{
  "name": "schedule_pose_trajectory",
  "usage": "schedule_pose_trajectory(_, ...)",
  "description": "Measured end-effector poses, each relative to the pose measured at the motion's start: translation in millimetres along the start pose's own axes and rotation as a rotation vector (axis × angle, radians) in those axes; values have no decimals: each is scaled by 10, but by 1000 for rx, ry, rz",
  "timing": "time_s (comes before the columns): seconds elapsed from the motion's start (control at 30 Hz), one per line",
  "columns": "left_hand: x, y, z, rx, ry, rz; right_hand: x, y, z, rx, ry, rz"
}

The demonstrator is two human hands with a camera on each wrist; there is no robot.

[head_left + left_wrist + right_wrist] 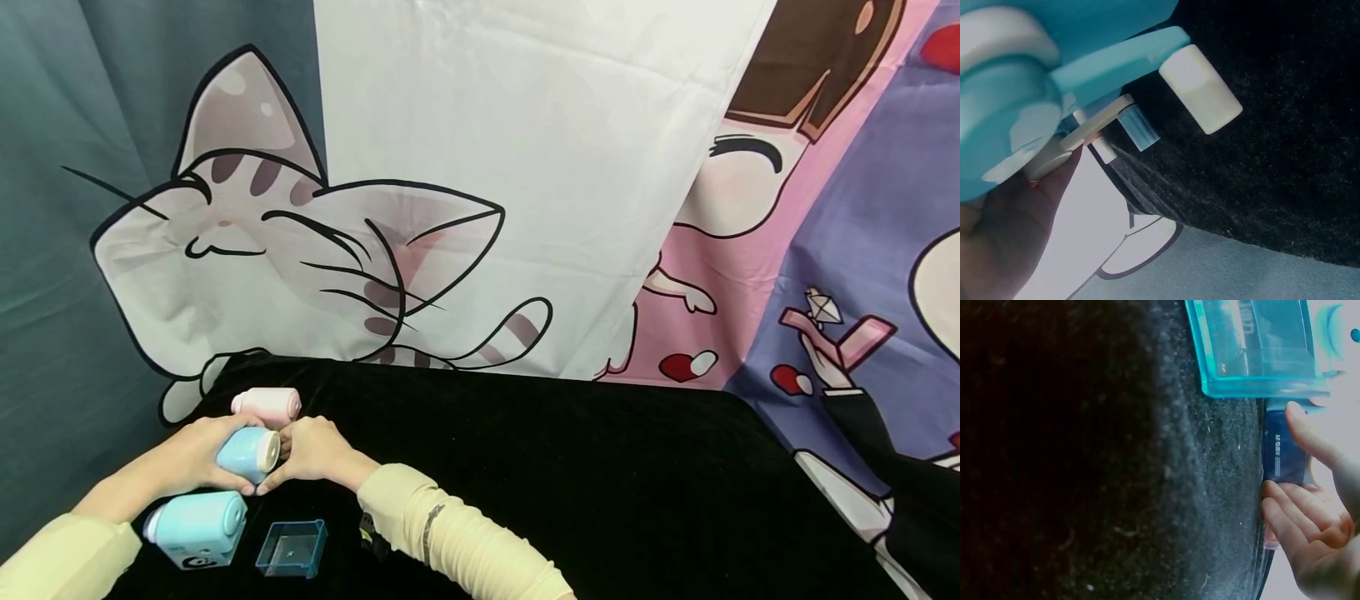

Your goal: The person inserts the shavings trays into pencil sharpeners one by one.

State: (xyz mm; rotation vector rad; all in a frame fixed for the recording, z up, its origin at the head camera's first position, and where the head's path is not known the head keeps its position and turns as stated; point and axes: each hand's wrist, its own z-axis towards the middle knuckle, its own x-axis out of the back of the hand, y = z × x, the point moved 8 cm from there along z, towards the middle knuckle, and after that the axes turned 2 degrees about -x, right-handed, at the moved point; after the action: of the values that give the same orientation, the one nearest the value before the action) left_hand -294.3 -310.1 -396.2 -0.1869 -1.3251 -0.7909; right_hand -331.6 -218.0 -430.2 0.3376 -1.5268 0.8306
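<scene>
A light-blue bottle-shaped case (242, 454) with a cream end lies on its side between my hands. My left hand (198, 454) grips it from the left, fingers over the top and thumb below. At the cream end, my right hand (315, 450) has its thumb and curled fingers on opposite sides. The right wrist view shows the blue case (1285, 447) with white lettering between that thumb and those fingers. Just behind lies a pink bottle-shaped case (268, 406). A larger turquoise bottle-shaped case (198, 527) lies nearest, below the left hand; it hides part of the left wrist view.
A see-through blue tray (291, 550) sits right of the turquoise case. Partly behind the right sleeve is a small dark item with yellow (369, 533). Black cloth (600, 475) covers the table. A printed curtain (525, 167) hangs along the back edge.
</scene>
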Motion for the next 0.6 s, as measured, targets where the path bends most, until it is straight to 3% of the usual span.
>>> schedule_pose_trajectory(0.3, -6, 1, -4, 2, -7, -7, -33, 2, -17, -6, -9, 28)
schedule_pose_trajectory(0.6, 19, 61, -22, -44, 32, -9, -6, -2, -38, 19, 4, 43)
